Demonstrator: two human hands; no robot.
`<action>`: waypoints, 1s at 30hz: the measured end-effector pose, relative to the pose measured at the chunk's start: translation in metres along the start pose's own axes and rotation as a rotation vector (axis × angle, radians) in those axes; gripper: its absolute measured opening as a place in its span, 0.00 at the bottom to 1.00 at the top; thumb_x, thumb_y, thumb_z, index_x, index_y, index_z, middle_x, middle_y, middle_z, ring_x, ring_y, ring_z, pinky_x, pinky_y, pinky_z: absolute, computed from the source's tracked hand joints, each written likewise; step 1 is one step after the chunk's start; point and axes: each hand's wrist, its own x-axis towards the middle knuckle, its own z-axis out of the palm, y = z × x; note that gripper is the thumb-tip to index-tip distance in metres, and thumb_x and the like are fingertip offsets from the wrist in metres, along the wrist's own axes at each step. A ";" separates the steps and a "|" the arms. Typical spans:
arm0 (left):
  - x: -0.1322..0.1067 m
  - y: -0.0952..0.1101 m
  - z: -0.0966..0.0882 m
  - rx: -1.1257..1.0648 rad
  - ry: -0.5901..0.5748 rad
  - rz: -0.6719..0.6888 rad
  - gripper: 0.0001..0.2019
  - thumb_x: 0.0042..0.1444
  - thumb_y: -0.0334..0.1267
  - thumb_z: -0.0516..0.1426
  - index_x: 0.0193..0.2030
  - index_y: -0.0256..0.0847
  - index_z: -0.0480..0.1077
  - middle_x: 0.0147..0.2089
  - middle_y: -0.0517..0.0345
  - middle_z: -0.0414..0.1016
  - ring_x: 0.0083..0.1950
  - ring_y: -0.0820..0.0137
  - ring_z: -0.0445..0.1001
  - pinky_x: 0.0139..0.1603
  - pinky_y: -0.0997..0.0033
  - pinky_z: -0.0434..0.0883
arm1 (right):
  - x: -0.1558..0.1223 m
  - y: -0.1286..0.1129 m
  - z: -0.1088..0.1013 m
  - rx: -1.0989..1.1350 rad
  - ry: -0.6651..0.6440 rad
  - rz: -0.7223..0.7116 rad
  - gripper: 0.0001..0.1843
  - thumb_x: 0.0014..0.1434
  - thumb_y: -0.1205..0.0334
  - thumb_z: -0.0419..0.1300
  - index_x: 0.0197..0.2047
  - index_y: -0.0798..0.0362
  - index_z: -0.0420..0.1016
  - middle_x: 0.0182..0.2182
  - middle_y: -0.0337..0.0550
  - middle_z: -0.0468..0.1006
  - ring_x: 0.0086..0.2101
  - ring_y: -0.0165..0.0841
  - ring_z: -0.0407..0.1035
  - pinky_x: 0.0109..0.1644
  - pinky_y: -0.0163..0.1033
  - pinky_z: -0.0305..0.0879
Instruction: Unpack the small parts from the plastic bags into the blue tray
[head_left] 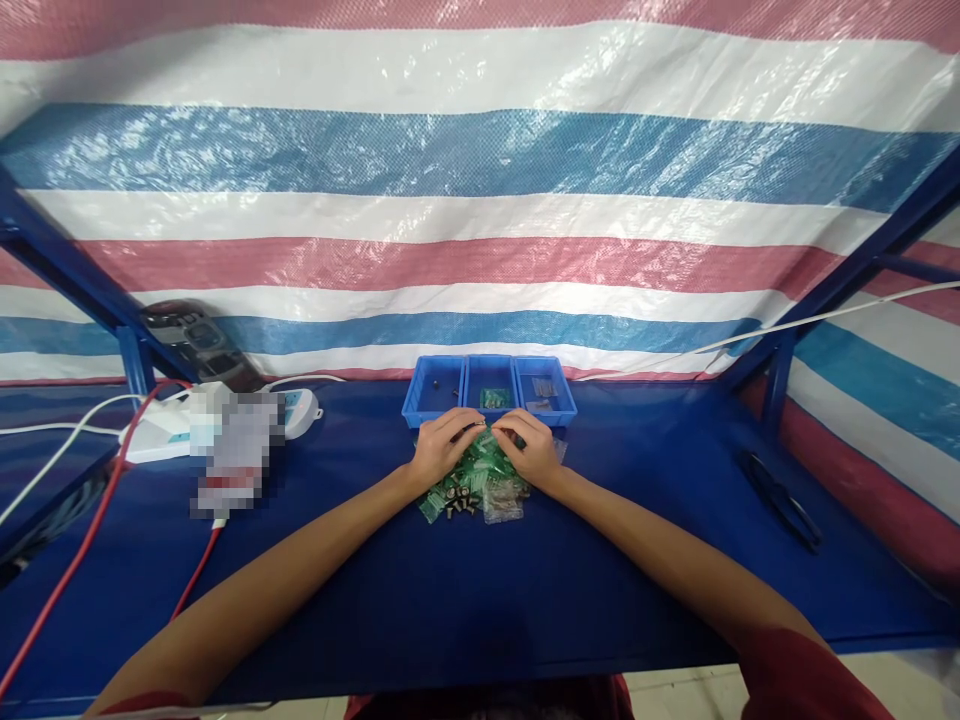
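Observation:
My left hand (pixel 444 446) and my right hand (pixel 529 450) meet over a pile of small parts, fingertips pinched close together. Whatever lies between the fingers is too small to make out. Under them the pile holds green pieces in clear plastic (pixel 477 464), several black-and-silver cylindrical parts (pixel 460 500) and a clear bag of small pieces (pixel 503 500). Just beyond my fingers stand three joined blue bins. A few small dark parts lie in the left bin (pixel 424 372), a green piece in the middle bin (pixel 489 374), and small clear packets in the right bin (pixel 541 372).
At the left of the blue table (pixel 360 600) lie a white power strip (pixel 300 412), a red cable (pixel 82 565) and a blurred-out object. A dark device (pixel 196 338) leans behind them. Black tweezers or pliers (pixel 781 500) rest at the right. A striped sheet (pixel 480 215) hangs behind.

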 end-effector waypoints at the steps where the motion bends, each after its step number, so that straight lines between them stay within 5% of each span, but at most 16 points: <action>1: 0.000 0.000 0.000 -0.008 -0.007 0.012 0.06 0.60 0.33 0.56 0.43 0.40 0.72 0.40 0.52 0.78 0.39 0.69 0.76 0.39 0.71 0.74 | 0.000 0.000 0.000 -0.001 0.000 0.002 0.08 0.63 0.62 0.53 0.37 0.52 0.73 0.31 0.45 0.73 0.28 0.31 0.66 0.32 0.38 0.67; 4: 0.000 -0.002 0.000 -0.012 -0.005 0.027 0.07 0.60 0.34 0.56 0.44 0.40 0.73 0.41 0.52 0.78 0.42 0.68 0.77 0.41 0.70 0.75 | 0.000 0.000 0.001 -0.001 0.001 0.002 0.08 0.63 0.62 0.53 0.37 0.52 0.73 0.31 0.45 0.73 0.27 0.32 0.66 0.31 0.39 0.67; 14: -0.005 -0.005 0.003 0.027 0.010 0.002 0.09 0.59 0.39 0.58 0.44 0.39 0.72 0.34 0.57 0.79 0.24 0.76 0.73 0.27 0.78 0.71 | -0.002 0.002 0.003 -0.008 -0.012 0.001 0.10 0.63 0.60 0.54 0.45 0.51 0.73 0.31 0.46 0.74 0.28 0.33 0.68 0.30 0.39 0.69; 30: -0.007 -0.007 0.003 0.025 -0.037 0.032 0.10 0.58 0.41 0.58 0.45 0.40 0.72 0.34 0.55 0.79 0.25 0.75 0.74 0.29 0.77 0.72 | 0.000 -0.002 0.002 -0.016 0.007 -0.020 0.09 0.63 0.61 0.53 0.41 0.52 0.74 0.32 0.47 0.74 0.29 0.33 0.69 0.32 0.39 0.69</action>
